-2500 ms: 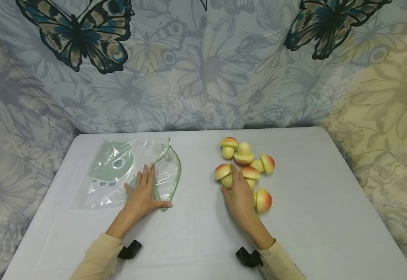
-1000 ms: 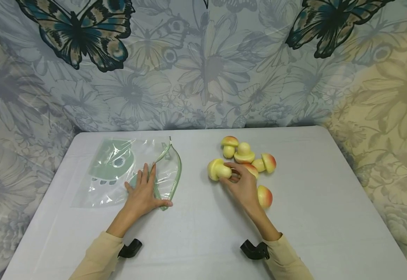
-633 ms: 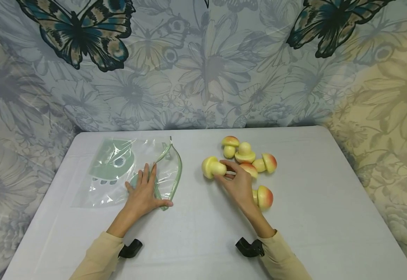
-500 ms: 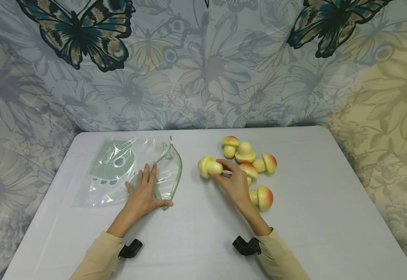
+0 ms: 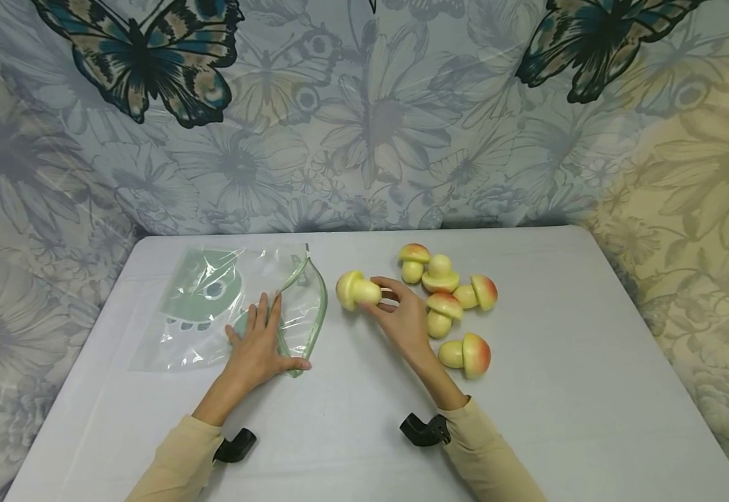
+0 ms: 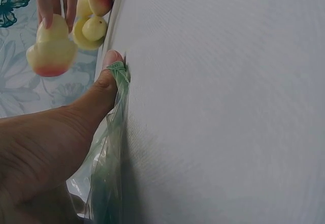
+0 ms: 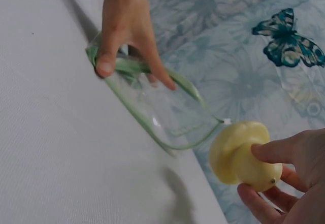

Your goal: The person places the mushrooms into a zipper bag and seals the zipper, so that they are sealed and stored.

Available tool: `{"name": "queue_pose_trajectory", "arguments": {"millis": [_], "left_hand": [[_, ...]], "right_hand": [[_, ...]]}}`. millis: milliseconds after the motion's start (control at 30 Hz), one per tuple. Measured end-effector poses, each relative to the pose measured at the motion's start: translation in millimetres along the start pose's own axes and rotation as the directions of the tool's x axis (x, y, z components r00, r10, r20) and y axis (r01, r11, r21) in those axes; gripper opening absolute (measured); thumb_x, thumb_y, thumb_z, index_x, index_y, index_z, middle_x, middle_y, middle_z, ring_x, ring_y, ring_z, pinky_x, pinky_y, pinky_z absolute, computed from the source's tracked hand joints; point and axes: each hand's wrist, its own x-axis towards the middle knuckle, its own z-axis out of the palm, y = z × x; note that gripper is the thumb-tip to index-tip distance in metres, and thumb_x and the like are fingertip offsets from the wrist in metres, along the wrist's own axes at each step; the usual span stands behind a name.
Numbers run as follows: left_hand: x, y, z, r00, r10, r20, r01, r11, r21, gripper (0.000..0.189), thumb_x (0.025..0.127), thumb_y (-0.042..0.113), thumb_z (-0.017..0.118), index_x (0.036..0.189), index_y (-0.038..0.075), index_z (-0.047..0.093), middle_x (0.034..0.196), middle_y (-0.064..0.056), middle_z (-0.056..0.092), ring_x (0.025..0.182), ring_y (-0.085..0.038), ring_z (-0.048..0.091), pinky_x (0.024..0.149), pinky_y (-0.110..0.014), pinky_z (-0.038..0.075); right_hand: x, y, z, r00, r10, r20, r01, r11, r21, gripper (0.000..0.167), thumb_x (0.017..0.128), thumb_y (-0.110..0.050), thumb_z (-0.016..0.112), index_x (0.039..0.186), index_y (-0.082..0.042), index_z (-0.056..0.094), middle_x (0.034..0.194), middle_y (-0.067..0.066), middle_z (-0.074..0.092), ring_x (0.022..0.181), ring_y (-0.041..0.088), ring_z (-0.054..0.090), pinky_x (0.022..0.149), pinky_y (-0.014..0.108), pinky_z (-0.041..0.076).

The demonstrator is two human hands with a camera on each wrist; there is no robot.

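A clear zip bag [image 5: 179, 352] with green print lies on the left of the table, its green-edged mouth gaping to the right. My left hand [image 5: 258, 352] spreads its straight fingers on the bag near the mouth; its thumb [image 6: 104, 84] presses the mouth's near corner in the left wrist view. My right hand [image 5: 405, 317] pinches the stem of a yellow toy mushroom [image 5: 357, 290], held above the table just right of the mouth. In the right wrist view the mushroom [image 7: 244, 155] has its cap toward the bag. The palm hides some of the bag.
Several yellow-and-red toy mushrooms [image 5: 441, 273] lie in a loose group right of my right hand, the nearest mushroom [image 5: 467, 354] beside the forearm. Black wrist cameras [image 5: 425, 429] sit at both cuffs. The white table [image 5: 590, 390] ends at a patterned cloth [image 5: 364, 139] behind.
My right hand has taken one mushroom from the group, lifted it and carried it left toward the bag's mouth. The left hand has stayed on the bag.
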Motion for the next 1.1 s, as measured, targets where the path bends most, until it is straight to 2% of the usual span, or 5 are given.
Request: {"name": "queue_pose_trajectory", "arguments": {"millis": [267, 400, 567, 833, 1100], "left_hand": [[0.8, -0.8, 0.0, 1.000, 0.005, -0.005, -0.005, 1.000, 0.004, 0.139, 0.058, 0.063, 0.083, 0.157, 0.005, 0.006, 0.160, -0.029, 0.003, 0.143, -0.054, 0.009, 0.092, -0.086, 0.006], [0.8, -0.9, -0.2, 1.000, 0.001, -0.004, -0.001, 1.000, 0.013, 0.139, 0.058, 0.064, 0.083, 0.157, 0.004, 0.006, 0.160, -0.029, 0.003, 0.143, -0.054, 0.010, 0.092, -0.086, 0.007], [0.7, 0.0, -0.7, 1.000, -0.009, 0.010, 0.009, 1.000, 0.020, 0.138, 0.059, 0.064, 0.083, 0.157, 0.004, 0.006, 0.159, -0.029, 0.003, 0.143, -0.053, 0.009, 0.093, -0.086, 0.007], [0.5, 0.7, -1.7, 1.000, -0.010, 0.012, 0.010, 1.000, 0.030, 0.138, 0.059, 0.065, 0.082, 0.157, 0.004, 0.007, 0.160, -0.029, 0.004, 0.143, -0.053, 0.010, 0.093, -0.085, 0.008], [0.6, -0.4, -0.6, 1.000, 0.009, -0.009, -0.009, 1.000, 0.026, 0.141, 0.057, 0.068, 0.081, 0.157, 0.005, 0.005, 0.163, -0.016, 0.011, 0.142, -0.054, 0.012, 0.094, -0.085, 0.007]], "right_hand": [[2.8, -8.0, 11.7, 1.000, -0.024, 0.000, 0.024, 0.999, 0.022, 0.043, 0.078, 0.000, 0.081, 0.118, 0.004, 0.066, 0.113, 0.020, 0.062, 0.102, 0.035, 0.066, 0.081, 0.032, 0.057], [8.2, -6.3, 22.7, 1.000, -0.007, 0.007, 0.007, 0.999, 0.031, 0.043, 0.077, -0.003, 0.082, 0.116, 0.004, 0.067, 0.112, 0.020, 0.064, 0.098, 0.035, 0.067, 0.079, 0.033, 0.057], [16.2, 2.5, 39.3, 0.998, 0.033, 0.046, -0.034, 0.999, 0.035, 0.043, 0.076, -0.005, 0.084, 0.115, 0.002, 0.068, 0.114, 0.016, 0.065, 0.098, 0.032, 0.068, 0.078, 0.028, 0.057], [20.4, 5.3, 60.4, 0.993, -0.021, 0.118, 0.017, 0.999, 0.031, 0.042, 0.079, -0.002, 0.081, 0.118, 0.005, 0.065, 0.115, 0.019, 0.062, 0.100, 0.032, 0.067, 0.078, 0.024, 0.056], [24.8, 12.4, 74.3, 0.992, -0.030, 0.122, 0.032, 0.999, -0.014, 0.041, 0.079, -0.003, 0.080, 0.117, 0.006, 0.065, 0.110, 0.019, 0.062, 0.098, 0.031, 0.068, 0.076, 0.022, 0.056]]}}
